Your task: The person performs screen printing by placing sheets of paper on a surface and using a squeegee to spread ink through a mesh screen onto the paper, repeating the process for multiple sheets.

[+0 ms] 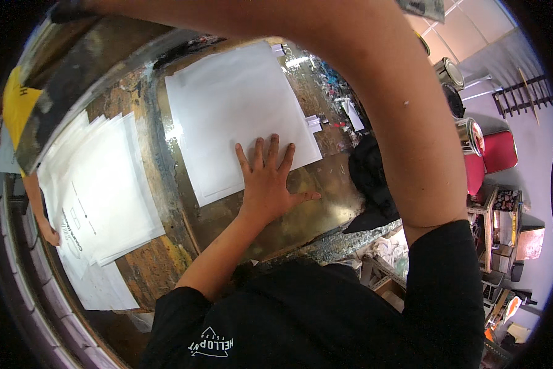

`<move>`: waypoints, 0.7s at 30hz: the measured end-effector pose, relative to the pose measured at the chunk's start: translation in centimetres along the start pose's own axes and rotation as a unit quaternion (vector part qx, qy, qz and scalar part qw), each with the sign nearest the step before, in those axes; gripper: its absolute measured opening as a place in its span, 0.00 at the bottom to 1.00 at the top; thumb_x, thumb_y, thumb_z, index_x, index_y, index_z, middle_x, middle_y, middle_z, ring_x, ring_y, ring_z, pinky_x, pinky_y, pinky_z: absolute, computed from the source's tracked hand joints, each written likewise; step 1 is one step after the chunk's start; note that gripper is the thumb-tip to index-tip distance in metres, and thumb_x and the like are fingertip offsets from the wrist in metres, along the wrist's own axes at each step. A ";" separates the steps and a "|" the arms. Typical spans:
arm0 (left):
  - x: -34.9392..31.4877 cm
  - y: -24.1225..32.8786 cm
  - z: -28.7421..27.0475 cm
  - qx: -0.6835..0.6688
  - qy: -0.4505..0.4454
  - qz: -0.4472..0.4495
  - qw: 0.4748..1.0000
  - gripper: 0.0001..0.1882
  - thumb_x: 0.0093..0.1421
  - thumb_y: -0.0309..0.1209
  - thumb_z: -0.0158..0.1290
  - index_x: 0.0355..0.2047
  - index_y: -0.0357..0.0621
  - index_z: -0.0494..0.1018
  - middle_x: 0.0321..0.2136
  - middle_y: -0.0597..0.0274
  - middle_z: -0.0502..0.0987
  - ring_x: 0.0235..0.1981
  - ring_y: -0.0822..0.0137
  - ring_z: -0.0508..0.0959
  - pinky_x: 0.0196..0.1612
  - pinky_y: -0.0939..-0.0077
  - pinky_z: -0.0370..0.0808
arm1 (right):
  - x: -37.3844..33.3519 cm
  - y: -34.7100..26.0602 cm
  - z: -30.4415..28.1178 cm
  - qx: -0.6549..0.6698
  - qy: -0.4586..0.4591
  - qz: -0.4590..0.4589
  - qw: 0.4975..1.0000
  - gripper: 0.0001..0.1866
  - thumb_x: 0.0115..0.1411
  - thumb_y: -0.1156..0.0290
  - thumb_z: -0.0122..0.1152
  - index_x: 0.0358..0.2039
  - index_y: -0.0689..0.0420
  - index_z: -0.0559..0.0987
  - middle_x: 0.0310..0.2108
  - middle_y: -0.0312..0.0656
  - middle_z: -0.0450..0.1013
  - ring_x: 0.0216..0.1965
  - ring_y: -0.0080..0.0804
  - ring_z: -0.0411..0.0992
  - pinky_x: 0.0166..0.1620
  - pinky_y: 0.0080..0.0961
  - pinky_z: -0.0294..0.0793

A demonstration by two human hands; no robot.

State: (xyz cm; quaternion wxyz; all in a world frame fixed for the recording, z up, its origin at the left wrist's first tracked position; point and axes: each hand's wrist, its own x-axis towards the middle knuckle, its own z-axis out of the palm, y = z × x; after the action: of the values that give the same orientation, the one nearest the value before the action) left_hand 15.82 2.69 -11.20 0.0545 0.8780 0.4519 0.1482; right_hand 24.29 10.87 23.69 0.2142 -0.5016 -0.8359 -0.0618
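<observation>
My left hand (268,184) lies flat with fingers spread on the near edge of a blank white sheet (227,111). Its thumb rests on the shiny brownish board (326,203) beneath. Small pale tabs (314,123) stand along the sheet's right side. My right arm (405,117) reaches up and across the top toward the far left; its hand is lost at the dark upper rim. Below that end of the arm, a dark framed panel (73,80) with a yellow patch is tilted up at the far left.
A fanned stack of printed white sheets (104,190) lies at left, with another person's hand (50,235) at its edge. Black cloth (372,178) is bunched on the right. Paint cans (469,135), a red chair (499,152) and cluttered shelves (504,227) stand farther right.
</observation>
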 end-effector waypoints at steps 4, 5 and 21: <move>-0.1 0.1 0.1 -0.021 0.016 0.008 1.000 0.59 0.51 0.81 0.48 0.67 0.45 0.70 0.69 0.43 0.62 0.70 0.35 0.59 0.70 0.16 0.37 | -0.2 0.4 0.8 -0.002 0.025 -0.009 1.000 0.36 0.76 0.42 0.39 0.21 0.56 0.78 0.16 0.32 0.69 0.16 0.23 0.63 0.21 0.24 0.67; 0.0 0.1 0.1 -0.022 0.009 0.009 1.000 0.59 0.50 0.81 0.50 0.68 0.47 0.70 0.70 0.43 0.61 0.70 0.36 0.59 0.70 0.16 0.35 | -0.2 0.4 0.8 -0.004 0.029 -0.011 1.000 0.36 0.76 0.42 0.39 0.21 0.56 0.79 0.16 0.32 0.69 0.16 0.23 0.63 0.21 0.24 0.67; -5.7 -8.8 -17.2 -0.569 0.341 -0.162 0.731 0.51 0.53 0.31 0.75 0.70 0.36 0.55 0.47 0.56 0.79 0.46 0.64 0.80 0.50 0.71 0.79 | -3.1 2.0 6.5 -0.097 0.058 -0.088 0.990 0.27 0.64 0.45 0.58 0.49 0.58 0.80 0.38 0.52 0.81 0.45 0.55 0.79 0.54 0.55 0.67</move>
State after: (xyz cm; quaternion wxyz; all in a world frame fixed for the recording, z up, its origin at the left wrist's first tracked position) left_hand 0.53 2.58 1.90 0.4090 0.4868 0.4062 0.6563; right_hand 25.35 11.33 16.34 0.2063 -0.4400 -0.8531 -0.1898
